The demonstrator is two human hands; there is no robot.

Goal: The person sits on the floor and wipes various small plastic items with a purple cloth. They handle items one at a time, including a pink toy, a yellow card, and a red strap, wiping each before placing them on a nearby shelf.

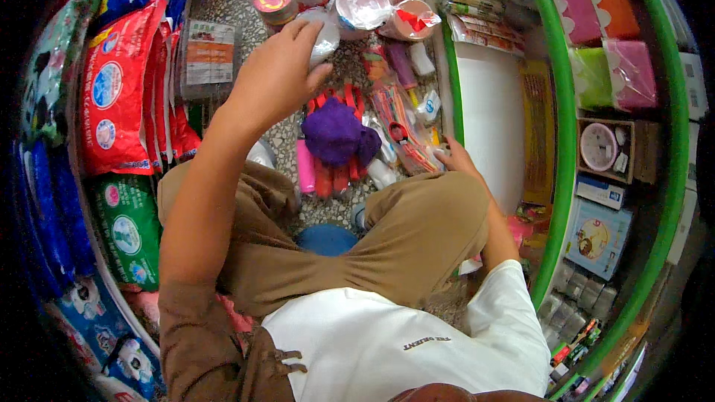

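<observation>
My left hand (285, 64) has its fingers and thumb around a white, plastic-wrapped round item (325, 39) in front of the paper cups. My right hand (459, 157) is low beside my right knee, at the end of a clear packet of striped, multicoloured strips (406, 128). Whether it grips anything there is unclear. Between my hands a purple fabric bundle (332, 129) lies on red items (335, 178), with a pink roll (306, 166) beside it. Wrapped cups (363, 5) with red pieces in some of them stand beyond, next to a round pink-and-yellow-topped container (275, 0).
Red packets (114, 89) and green packets (125, 229) line the shelf on my left, near a clear plastic box (209, 53). On the right, green-edged shelves (561, 139) hold wrapped paper napkins (592, 3) and small boxes. A blue stool seat (325, 239) is under me.
</observation>
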